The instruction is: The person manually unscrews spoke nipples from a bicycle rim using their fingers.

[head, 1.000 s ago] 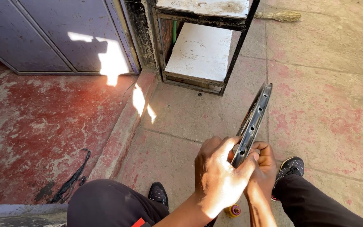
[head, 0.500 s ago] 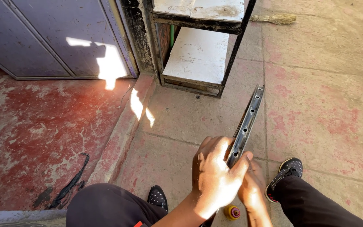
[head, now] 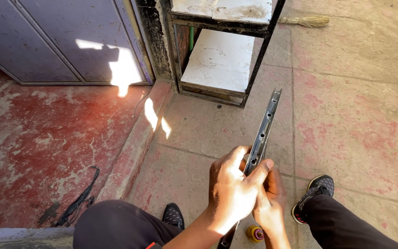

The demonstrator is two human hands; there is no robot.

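Note:
A long dark metal rail [head: 264,127] with holes along it points up and away from me, tilted slightly right. My left hand [head: 233,190] wraps around its lower part, thumb and fingers pinching the edge. My right hand [head: 270,205] sits just behind and below, partly hidden by the left, also gripping the rail. The rail's bottom end pokes out under my wrists near a small yellow and red object [head: 254,233] on the floor between my feet.
A black metal frame shelf with white boards [head: 222,55] stands ahead beside a grey door [head: 51,41]. A raised red painted step [head: 38,138] lies left, with a black strip [head: 77,203] on it. A straw broom [head: 305,20] lies far back. My shoes [head: 316,189] rest on paving.
The rail has swung a little more upright and my hands have shifted slightly lower in view, with the grip unchanged.

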